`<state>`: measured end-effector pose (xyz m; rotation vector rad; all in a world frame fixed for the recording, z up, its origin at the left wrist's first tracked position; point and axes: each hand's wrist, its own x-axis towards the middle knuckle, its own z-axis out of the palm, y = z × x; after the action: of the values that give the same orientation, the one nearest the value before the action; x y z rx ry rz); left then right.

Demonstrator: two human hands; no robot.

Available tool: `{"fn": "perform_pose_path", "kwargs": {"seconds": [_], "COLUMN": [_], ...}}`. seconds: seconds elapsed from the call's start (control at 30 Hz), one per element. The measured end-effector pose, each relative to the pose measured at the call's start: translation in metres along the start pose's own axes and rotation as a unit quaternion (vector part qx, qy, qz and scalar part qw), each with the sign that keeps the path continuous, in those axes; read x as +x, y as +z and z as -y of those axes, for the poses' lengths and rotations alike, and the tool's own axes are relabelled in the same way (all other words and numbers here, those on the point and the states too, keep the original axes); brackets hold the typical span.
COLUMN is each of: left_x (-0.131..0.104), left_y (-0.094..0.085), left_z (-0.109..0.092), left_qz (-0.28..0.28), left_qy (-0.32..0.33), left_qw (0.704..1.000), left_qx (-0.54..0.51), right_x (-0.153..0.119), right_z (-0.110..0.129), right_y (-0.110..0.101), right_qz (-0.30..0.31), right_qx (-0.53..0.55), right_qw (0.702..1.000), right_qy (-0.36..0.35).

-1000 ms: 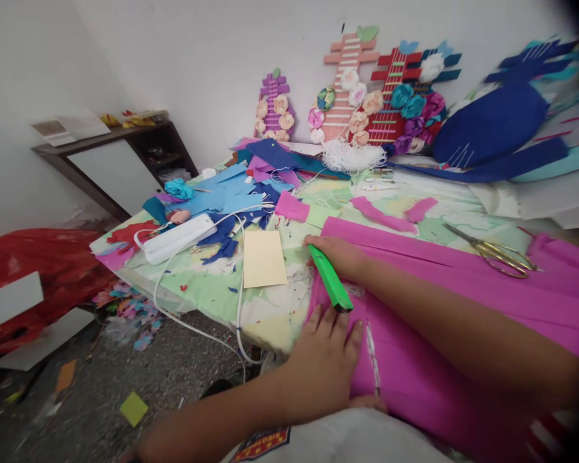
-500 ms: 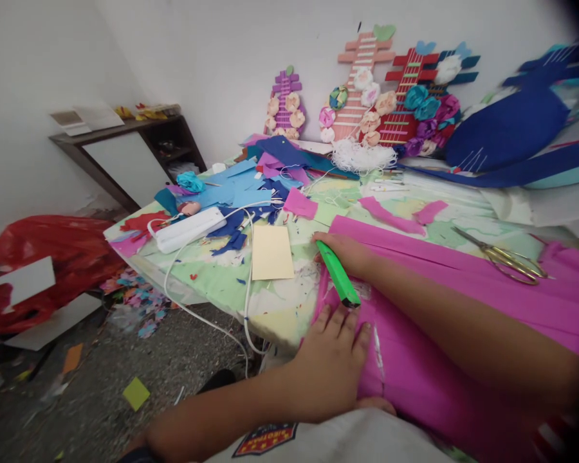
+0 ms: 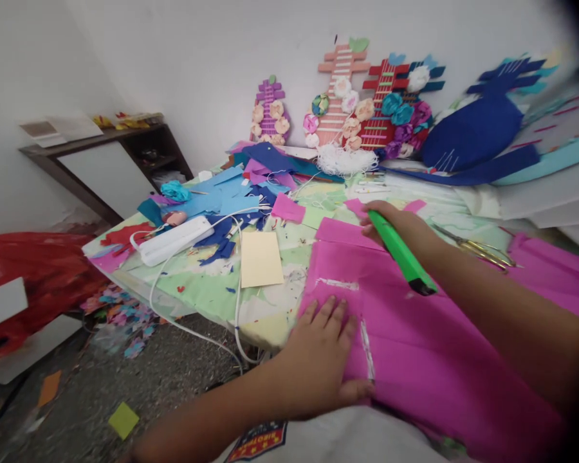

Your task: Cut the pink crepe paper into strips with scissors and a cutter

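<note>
My left hand (image 3: 313,354) lies flat with fingers spread on a sheet of magenta crepe paper (image 3: 405,347) at the table's front edge. Whitish streaks run across the paper above and beside that hand. Above the sheet, my right hand (image 3: 400,225) is closed around a green box cutter (image 3: 400,251), its dark end pointing down and to the right. Whether its blade is out cannot be seen. Gold-handled scissors (image 3: 482,247) lie behind my right forearm and are partly covered by it.
A cream card (image 3: 260,258) and a white power strip (image 3: 176,241) with a cable over the edge lie to the left. Coloured scraps (image 3: 231,190) pile up behind. Decorated guitar shapes (image 3: 340,96) lean on the wall. Red plastic (image 3: 43,263) and cuttings cover the floor.
My right hand, still gripping the box cutter, has moved right and away from my left hand, uncovering a streak on the paper. The left hand stays flat on the sheet. The view has shifted slightly.
</note>
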<state>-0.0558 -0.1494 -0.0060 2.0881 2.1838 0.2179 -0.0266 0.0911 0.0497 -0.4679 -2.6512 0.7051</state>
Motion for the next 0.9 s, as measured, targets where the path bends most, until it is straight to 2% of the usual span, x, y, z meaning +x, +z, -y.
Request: {"fn": "perform_pose_path", "kwargs": {"seconds": [0.03,0.07,0.17,0.27,0.37,0.43,0.47,0.57,0.67,0.73,0.8,0.9], "left_x": [0.003,0.006,0.015,0.021,0.014,0.004,-0.003,-0.022,-0.035,-0.038,-0.038,-0.036], "left_y": [0.0,0.0,-0.003,-0.007,-0.009,-0.006,-0.003,0.006,0.016,0.021,0.022,0.012], "left_z": [0.001,0.002,0.001,-0.002,-0.001,0.005,0.01,0.027,0.032,0.026,0.017,0.007], "left_qz": [0.002,0.004,0.006,0.011,-0.006,-0.029,-0.049,-0.13,-0.182,-0.232,-0.285,-0.292], "left_qy": [0.0,-0.002,-0.019,-0.026,0.07,0.152,0.17,0.195,0.192,0.176,0.154,0.136], "left_qw": [1.0,1.0,1.0,1.0,0.997,0.984,0.977,0.956,0.944,0.942,0.939,0.945], "left_qx": [0.001,0.001,-0.002,0.004,0.042,0.088,0.115,0.176,0.199,0.166,0.112,0.061], "right_x": [-0.009,-0.019,-0.058,-0.099,-0.129,-0.141,-0.145,-0.141,-0.113,-0.087,-0.066,-0.05], "right_z": [-0.012,-0.024,-0.059,-0.083,-0.099,-0.108,-0.112,-0.122,-0.13,-0.135,-0.14,-0.145], "right_y": [-0.013,-0.025,-0.052,-0.065,-0.072,-0.077,-0.081,-0.095,-0.108,-0.11,-0.107,-0.099], "right_qz": [-0.02,-0.028,-0.005,0.047,0.075,0.087,0.093,0.128,0.133,0.117,0.141,0.196], "right_qx": [-0.038,-0.12,-0.214,-0.295,-0.376,-0.377,-0.368,-0.33,-0.318,-0.332,-0.337,-0.332], "right_qw": [0.999,0.992,0.974,0.946,0.913,0.91,0.91,0.914,0.918,0.915,0.907,0.897], "right_qy": [0.008,0.018,0.07,0.13,0.141,0.153,0.167,0.2,0.194,0.196,0.21,0.215]}}
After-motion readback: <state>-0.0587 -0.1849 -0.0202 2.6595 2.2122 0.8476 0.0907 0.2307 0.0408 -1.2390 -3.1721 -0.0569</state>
